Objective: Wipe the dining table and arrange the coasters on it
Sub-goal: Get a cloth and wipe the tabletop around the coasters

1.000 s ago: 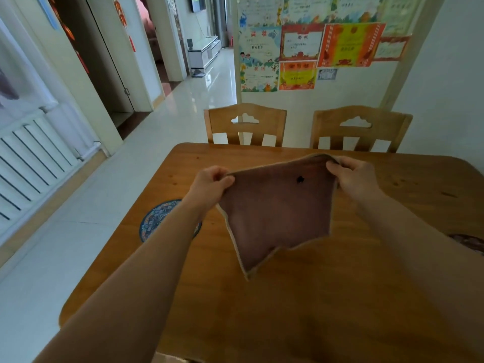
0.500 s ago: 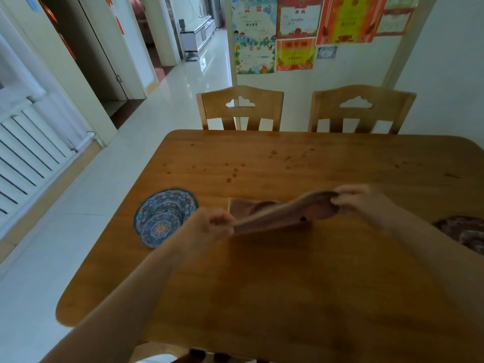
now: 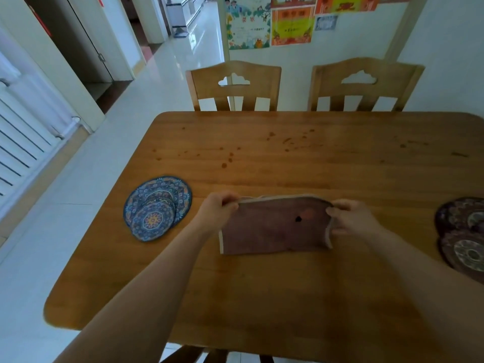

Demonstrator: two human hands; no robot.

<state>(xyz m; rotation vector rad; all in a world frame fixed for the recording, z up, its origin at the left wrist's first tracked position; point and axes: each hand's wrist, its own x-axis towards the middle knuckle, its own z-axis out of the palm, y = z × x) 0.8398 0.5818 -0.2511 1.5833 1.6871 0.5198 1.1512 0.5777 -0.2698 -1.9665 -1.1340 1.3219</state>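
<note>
A brown cloth (image 3: 272,229) with a pale hem lies folded on the wooden dining table (image 3: 288,297), near its middle. My left hand (image 3: 217,209) pinches the cloth's far left corner and my right hand (image 3: 351,218) pinches its far right corner. A stack of blue patterned round coasters (image 3: 157,206) lies on the table to the left of my left hand. Dark patterned round coasters (image 3: 463,234) lie at the table's right edge, partly cut off by the frame. Small dark spots (image 3: 230,157) mark the far half of the tabletop.
Two wooden chairs (image 3: 234,86) (image 3: 364,85) stand at the table's far side, against a wall with colourful posters (image 3: 290,24). A white radiator (image 3: 21,137) lines the left wall. Pale tiled floor (image 3: 78,195) runs along the table's left into a hallway.
The cloth was held up spread in the air, then came down onto the table and folded over. Both hands moved down and nearer to me with it.
</note>
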